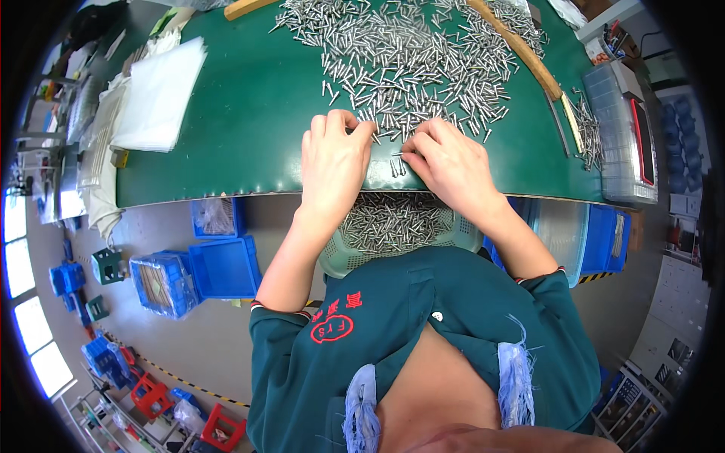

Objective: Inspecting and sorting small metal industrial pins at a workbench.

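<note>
A wide heap of small silver screw-like metal pins (423,57) covers the far middle of the green table (242,106). At the near edge of the heap, my left hand (332,162) rests with its fingers curled and thumb drawn in. What it pinches, if anything, is hidden. My right hand (453,162) is closed in a pinch, its thumb and forefinger at a small metal pin (398,155). Just below those fingertips, a few loose pins (397,167) lie together on the tabletop. Beneath the table edge, a pale green plastic basket (332,260) holds many similar pins.
Wooden strips (529,64) border the heap on the right. Beyond them are longer metal pins (587,128) and a clear plastic case (608,98). White sheets (162,94) lie at the left. Blue bins (224,268) stand on the floor below.
</note>
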`<state>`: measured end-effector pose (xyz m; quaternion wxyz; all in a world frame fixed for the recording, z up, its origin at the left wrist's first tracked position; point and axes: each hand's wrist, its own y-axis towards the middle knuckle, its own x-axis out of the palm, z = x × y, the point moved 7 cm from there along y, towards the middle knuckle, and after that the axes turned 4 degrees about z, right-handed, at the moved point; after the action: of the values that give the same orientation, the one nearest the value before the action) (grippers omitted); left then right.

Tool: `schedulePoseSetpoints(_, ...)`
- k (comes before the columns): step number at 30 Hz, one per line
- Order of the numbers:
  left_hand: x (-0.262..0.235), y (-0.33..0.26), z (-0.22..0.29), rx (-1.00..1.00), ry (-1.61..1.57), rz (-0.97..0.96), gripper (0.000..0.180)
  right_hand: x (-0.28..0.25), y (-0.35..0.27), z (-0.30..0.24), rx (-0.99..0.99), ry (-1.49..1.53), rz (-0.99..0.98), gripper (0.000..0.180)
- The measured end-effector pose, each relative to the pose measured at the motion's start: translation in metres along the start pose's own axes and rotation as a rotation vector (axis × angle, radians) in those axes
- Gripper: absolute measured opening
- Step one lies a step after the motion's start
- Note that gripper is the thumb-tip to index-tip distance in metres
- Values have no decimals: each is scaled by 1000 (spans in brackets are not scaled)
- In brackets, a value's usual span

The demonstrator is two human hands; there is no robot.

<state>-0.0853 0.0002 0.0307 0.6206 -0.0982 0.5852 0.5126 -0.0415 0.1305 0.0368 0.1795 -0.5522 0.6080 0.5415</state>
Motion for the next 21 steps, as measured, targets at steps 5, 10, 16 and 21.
schedulePoseSetpoints(5,-3,-7,5,3,-40,-42,12,-9,-11,1,39,-12,-45,16)
schedulePoseSetpoints(10,-6,-22,14,-30,-26,-83,15,-6,-19,-5,81,81,-101,28)
schedulePoseSetpoints(16,-6,-29,19,-8,-149,-106,22,7,-19,-3,33,121,-81,29)
schedulePoseSetpoints(21,-6,-34,16,-32,-130,-135,16,9,-13,-8,18,181,-75,28)
